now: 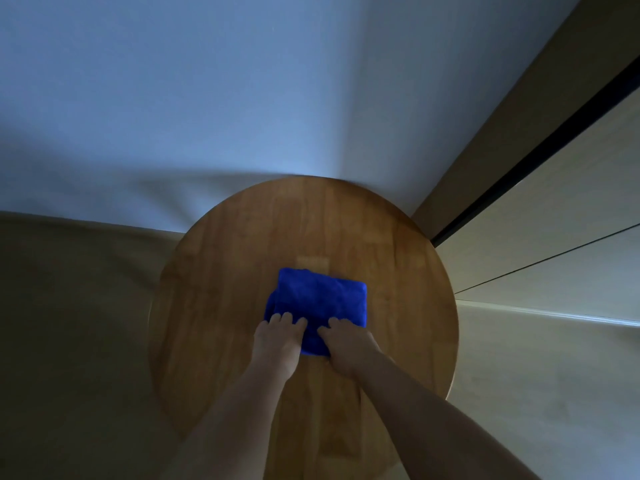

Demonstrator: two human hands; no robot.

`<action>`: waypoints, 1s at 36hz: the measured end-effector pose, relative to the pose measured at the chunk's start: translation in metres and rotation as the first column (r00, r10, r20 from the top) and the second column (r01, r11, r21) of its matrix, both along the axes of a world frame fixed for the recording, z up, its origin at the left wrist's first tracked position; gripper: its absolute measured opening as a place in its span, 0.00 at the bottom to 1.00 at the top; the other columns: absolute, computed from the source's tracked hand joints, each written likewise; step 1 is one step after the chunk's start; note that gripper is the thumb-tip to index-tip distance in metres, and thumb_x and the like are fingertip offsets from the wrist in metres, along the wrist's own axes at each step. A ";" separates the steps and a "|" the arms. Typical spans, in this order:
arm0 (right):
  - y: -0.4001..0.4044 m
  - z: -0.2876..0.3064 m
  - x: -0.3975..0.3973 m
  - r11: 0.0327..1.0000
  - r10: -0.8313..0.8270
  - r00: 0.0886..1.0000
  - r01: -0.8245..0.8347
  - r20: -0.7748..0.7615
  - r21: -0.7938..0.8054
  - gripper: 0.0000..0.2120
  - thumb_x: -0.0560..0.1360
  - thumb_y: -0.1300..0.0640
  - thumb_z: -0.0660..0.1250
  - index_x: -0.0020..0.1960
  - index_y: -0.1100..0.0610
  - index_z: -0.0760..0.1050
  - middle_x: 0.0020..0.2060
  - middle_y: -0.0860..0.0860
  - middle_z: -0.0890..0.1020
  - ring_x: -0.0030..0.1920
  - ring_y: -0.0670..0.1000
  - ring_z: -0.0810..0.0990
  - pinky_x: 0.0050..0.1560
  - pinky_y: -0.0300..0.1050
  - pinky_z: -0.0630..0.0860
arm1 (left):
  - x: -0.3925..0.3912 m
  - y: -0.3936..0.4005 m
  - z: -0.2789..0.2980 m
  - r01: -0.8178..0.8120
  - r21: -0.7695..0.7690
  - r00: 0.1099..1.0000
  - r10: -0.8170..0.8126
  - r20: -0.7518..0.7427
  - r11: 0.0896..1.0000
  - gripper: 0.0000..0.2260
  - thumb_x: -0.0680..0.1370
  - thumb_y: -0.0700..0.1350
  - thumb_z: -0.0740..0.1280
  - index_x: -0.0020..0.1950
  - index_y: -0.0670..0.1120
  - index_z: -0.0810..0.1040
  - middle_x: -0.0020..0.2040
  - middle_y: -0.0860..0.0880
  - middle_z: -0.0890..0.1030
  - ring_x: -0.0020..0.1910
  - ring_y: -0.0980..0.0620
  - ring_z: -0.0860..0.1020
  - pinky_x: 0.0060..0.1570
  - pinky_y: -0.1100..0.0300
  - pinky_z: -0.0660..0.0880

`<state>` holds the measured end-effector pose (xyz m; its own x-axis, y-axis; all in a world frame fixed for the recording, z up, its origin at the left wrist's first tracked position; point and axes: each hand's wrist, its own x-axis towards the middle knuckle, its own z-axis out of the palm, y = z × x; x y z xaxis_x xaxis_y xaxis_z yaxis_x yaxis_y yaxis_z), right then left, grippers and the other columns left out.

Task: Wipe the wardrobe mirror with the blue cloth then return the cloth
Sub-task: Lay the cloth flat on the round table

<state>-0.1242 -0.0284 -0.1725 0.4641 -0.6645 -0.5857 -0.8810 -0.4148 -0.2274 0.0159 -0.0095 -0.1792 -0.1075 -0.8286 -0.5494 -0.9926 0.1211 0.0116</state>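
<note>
A folded blue cloth (320, 303) lies near the middle of a round wooden table (221, 271). Both my hands rest on its near edge. My left hand (278, 339) has its fingers bent over the cloth's near left corner. My right hand (348, 344) covers the near right part, fingers curled onto the fabric. The frame does not show whether either hand pinches the cloth or only presses on it. No mirror surface is plainly visible in this view.
A pale wall (242, 98) stands behind the table. To the right is a light wooden wardrobe (554, 220) with a dark vertical gap. A skirting edge (554, 315) runs along the floor at right. Floor (69, 323) lies to the left.
</note>
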 end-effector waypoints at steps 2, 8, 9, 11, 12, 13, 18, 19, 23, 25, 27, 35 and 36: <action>0.009 -0.005 0.003 0.997 0.015 0.999 -0.018 0.039 0.071 0.16 0.77 0.55 0.63 0.63 0.56 0.69 0.55 0.54 0.74 0.51 0.52 0.75 0.46 0.45 0.71 | 0.004 0.005 -0.001 -0.006 0.079 1.000 0.005 0.013 0.997 0.22 0.76 0.43 0.64 0.69 0.51 0.63 0.59 0.49 0.72 0.58 0.49 0.71 0.55 0.56 0.68; 0.011 -0.004 -0.004 0.950 -0.271 0.956 0.246 0.111 0.192 0.25 0.73 0.31 0.57 0.54 0.51 0.73 0.48 0.47 0.76 0.43 0.47 0.75 0.40 0.42 0.69 | 0.025 0.000 0.009 -0.312 0.421 0.868 0.436 -0.239 0.852 0.14 0.70 0.44 0.65 0.55 0.53 0.71 0.49 0.53 0.74 0.46 0.53 0.75 0.45 0.57 0.74; 0.009 -0.003 -0.007 0.923 -0.374 0.919 0.354 0.128 0.154 0.23 0.74 0.31 0.55 0.52 0.50 0.72 0.47 0.46 0.75 0.42 0.46 0.75 0.39 0.42 0.69 | 0.027 -0.003 0.012 -0.403 0.446 0.771 0.559 -0.305 0.799 0.10 0.69 0.42 0.63 0.50 0.51 0.72 0.45 0.53 0.75 0.43 0.53 0.75 0.42 0.57 0.73; 0.007 -0.003 -0.011 0.852 -0.517 0.839 0.524 0.169 0.001 0.17 0.77 0.37 0.54 0.51 0.50 0.69 0.49 0.47 0.74 0.45 0.48 0.75 0.40 0.44 0.72 | 0.028 -0.008 0.012 -0.578 0.443 0.530 0.728 -0.435 0.685 0.06 0.70 0.38 0.61 0.44 0.48 0.71 0.42 0.50 0.75 0.40 0.52 0.73 0.40 0.57 0.70; 0.005 -0.004 -0.014 0.815 -0.554 0.812 0.574 0.187 -0.078 0.15 0.79 0.41 0.54 0.53 0.51 0.68 0.51 0.48 0.73 0.48 0.49 0.74 0.42 0.45 0.74 | 0.028 -0.009 0.011 -0.658 0.406 0.440 0.761 -0.476 0.634 0.06 0.71 0.38 0.61 0.44 0.48 0.71 0.43 0.49 0.75 0.41 0.51 0.73 0.41 0.56 0.70; 0.003 -0.007 -0.016 0.785 -0.576 0.793 0.604 0.200 -0.134 0.14 0.80 0.44 0.54 0.57 0.52 0.68 0.54 0.49 0.72 0.51 0.50 0.73 0.44 0.45 0.75 | 0.028 -0.010 0.007 -0.717 0.327 0.432 0.761 -0.484 0.615 0.05 0.72 0.40 0.62 0.46 0.48 0.71 0.47 0.49 0.74 0.44 0.51 0.73 0.43 0.56 0.71; -0.014 -0.019 -0.019 0.770 -0.624 0.766 0.636 0.154 -0.046 0.25 0.81 0.51 0.55 0.75 0.54 0.52 0.70 0.52 0.62 0.66 0.54 0.66 0.57 0.48 0.72 | 0.025 -0.002 -0.003 -0.787 0.191 0.563 0.810 -0.163 0.586 0.33 0.71 0.64 0.66 0.67 0.45 0.62 0.64 0.46 0.68 0.63 0.44 0.69 0.57 0.49 0.71; -0.017 -0.020 -0.018 0.765 -0.637 0.757 0.644 0.143 0.001 0.27 0.81 0.51 0.56 0.76 0.54 0.50 0.71 0.52 0.60 0.67 0.55 0.66 0.58 0.48 0.71 | 0.024 -0.002 -0.004 -0.790 0.223 0.557 0.821 -0.124 0.571 0.38 0.68 0.67 0.67 0.68 0.45 0.60 0.65 0.46 0.69 0.64 0.44 0.69 0.58 0.49 0.71; -0.025 -0.022 -0.018 0.727 -0.682 0.729 0.670 0.052 0.152 0.31 0.78 0.52 0.62 0.76 0.53 0.51 0.68 0.53 0.66 0.60 0.55 0.74 0.50 0.47 0.74 | 0.020 0.001 -0.011 -0.723 0.323 0.614 0.782 -0.104 0.611 0.32 0.68 0.62 0.72 0.62 0.46 0.65 0.58 0.49 0.75 0.58 0.47 0.75 0.59 0.49 0.72; -0.026 -0.021 -0.018 0.699 -0.700 0.714 0.676 0.028 0.232 0.31 0.75 0.56 0.63 0.75 0.52 0.53 0.58 0.52 0.75 0.51 0.53 0.77 0.44 0.46 0.74 | 0.020 -0.003 -0.013 -0.663 0.311 0.680 0.721 -0.130 0.681 0.21 0.71 0.57 0.71 0.59 0.48 0.71 0.56 0.51 0.77 0.56 0.49 0.75 0.58 0.52 0.72; -0.028 -0.020 -0.020 0.683 -0.701 0.713 0.673 -0.001 0.284 0.30 0.72 0.60 0.62 0.72 0.51 0.60 0.54 0.51 0.77 0.50 0.53 0.78 0.46 0.47 0.76 | 0.018 -0.013 -0.011 -0.591 0.239 0.768 0.628 -0.126 0.771 0.15 0.73 0.53 0.69 0.56 0.50 0.73 0.55 0.51 0.77 0.56 0.50 0.75 0.58 0.53 0.71; -0.023 -0.026 -0.039 0.476 -0.816 0.567 0.771 -0.115 0.422 0.32 0.66 0.52 0.75 0.65 0.61 0.67 0.58 0.53 0.75 0.50 0.51 0.74 0.43 0.41 0.74 | 0.007 -0.068 0.005 -0.540 -0.256 0.829 0.456 -0.323 0.802 0.22 0.77 0.44 0.65 0.70 0.53 0.66 0.69 0.48 0.68 0.71 0.47 0.62 0.72 0.48 0.55; -0.022 -0.029 -0.039 0.453 -0.842 0.532 0.786 -0.087 0.420 0.33 0.67 0.49 0.75 0.66 0.60 0.67 0.59 0.54 0.75 0.52 0.51 0.75 0.47 0.43 0.75 | 0.007 -0.068 0.006 -0.612 -0.241 0.780 0.525 -0.341 0.753 0.24 0.77 0.44 0.65 0.72 0.51 0.63 0.71 0.48 0.66 0.72 0.47 0.61 0.72 0.48 0.54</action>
